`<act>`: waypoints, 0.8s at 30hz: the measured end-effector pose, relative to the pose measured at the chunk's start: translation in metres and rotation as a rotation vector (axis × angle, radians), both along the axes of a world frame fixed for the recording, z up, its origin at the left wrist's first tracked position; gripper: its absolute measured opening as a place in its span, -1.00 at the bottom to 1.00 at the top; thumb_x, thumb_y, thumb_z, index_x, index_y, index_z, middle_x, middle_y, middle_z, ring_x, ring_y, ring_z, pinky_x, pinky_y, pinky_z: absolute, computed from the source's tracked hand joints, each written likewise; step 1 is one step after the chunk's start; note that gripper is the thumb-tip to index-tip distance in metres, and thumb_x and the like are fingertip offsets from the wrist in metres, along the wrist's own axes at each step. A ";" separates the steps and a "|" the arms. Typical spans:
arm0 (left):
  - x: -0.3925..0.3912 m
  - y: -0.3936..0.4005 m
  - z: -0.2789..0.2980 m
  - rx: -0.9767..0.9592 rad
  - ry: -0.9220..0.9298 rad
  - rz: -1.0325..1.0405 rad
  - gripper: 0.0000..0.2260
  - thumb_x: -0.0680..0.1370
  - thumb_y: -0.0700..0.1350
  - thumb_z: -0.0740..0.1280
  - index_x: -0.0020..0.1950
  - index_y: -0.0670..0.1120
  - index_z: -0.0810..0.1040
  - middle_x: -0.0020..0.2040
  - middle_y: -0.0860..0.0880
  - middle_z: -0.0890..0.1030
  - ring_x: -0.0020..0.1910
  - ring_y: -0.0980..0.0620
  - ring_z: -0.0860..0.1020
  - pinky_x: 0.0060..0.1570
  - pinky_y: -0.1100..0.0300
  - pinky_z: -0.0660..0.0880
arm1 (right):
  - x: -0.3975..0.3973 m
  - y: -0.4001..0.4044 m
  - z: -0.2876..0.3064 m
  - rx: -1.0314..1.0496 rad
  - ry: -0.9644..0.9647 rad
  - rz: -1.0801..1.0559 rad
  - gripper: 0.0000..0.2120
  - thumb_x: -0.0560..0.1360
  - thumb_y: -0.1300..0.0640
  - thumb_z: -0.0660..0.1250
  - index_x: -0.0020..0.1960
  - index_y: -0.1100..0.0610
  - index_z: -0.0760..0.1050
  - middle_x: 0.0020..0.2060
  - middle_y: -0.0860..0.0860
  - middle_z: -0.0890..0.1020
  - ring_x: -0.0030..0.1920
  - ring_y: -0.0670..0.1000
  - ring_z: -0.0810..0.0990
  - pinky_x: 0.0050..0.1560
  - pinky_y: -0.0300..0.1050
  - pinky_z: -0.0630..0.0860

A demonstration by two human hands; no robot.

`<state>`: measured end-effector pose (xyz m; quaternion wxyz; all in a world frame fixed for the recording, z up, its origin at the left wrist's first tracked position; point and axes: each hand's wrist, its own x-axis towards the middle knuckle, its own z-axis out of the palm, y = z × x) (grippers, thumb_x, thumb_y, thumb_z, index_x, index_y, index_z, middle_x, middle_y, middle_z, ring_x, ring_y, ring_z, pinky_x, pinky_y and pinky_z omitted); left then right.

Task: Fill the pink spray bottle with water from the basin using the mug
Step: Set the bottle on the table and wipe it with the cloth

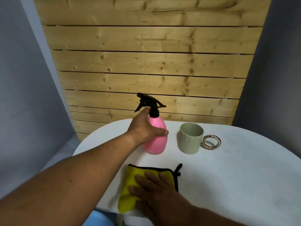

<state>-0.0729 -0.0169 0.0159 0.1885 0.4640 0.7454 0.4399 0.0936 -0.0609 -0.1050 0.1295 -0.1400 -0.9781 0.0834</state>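
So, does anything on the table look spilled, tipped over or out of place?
Nothing looks spilled or tipped. The pink spray bottle and mug stand upright. Only the yellow cloth hangs over the table edge.

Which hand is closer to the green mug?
Left. The left hand grips the pink spray bottle, which stands right beside the mug. The right hand lies flat on the yellow cloth, nearer the table's front edge.

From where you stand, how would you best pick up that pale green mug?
Probably by its handle, coming from the right. The mug stands upright on the white table, and its shiny ring sticks out to the right with bare table around it. The pink spray bottle, held by the left hand, crowds its left side.
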 end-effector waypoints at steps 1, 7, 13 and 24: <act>0.003 0.001 -0.005 -0.001 0.009 0.003 -0.30 0.21 0.02 0.72 0.26 0.09 0.47 0.16 0.02 0.61 0.13 -0.12 0.60 0.11 -0.07 0.62 | 0.002 -0.005 -0.002 -0.012 -0.011 -0.001 -0.56 0.63 -0.20 -0.24 0.30 -0.28 0.34 0.27 -0.22 0.57 0.23 -0.05 0.61 0.11 0.04 0.58; 0.014 0.015 -0.020 0.010 0.041 0.045 -0.37 0.26 0.02 0.70 0.19 0.12 0.43 0.11 0.01 0.59 0.11 -0.13 0.58 0.05 0.02 0.56 | 0.003 -0.009 0.005 -0.036 -0.129 -0.098 -0.50 0.61 -0.22 -0.29 0.33 -0.33 0.33 0.29 -0.22 0.56 0.24 -0.03 0.60 0.12 0.00 0.57; 0.009 0.016 -0.019 -0.009 0.088 0.036 -0.31 0.26 0.05 0.69 0.27 0.10 0.42 0.19 0.01 0.58 0.15 -0.12 0.55 0.08 0.00 0.55 | 0.003 -0.013 0.014 -0.061 -0.209 -0.131 -0.46 0.60 -0.24 -0.30 0.30 -0.39 0.40 0.31 -0.23 0.54 0.26 -0.06 0.58 0.15 -0.01 0.54; -0.001 -0.081 -0.057 -0.098 0.275 -0.006 -0.47 0.62 0.10 0.32 0.56 -0.01 0.36 0.52 -0.01 0.42 0.51 -0.04 0.38 0.42 0.17 0.29 | 0.016 0.000 0.022 -0.080 -0.034 -0.088 -0.47 0.62 -0.24 -0.03 0.40 0.01 0.44 0.38 0.04 0.49 0.38 0.09 0.46 0.32 0.15 0.42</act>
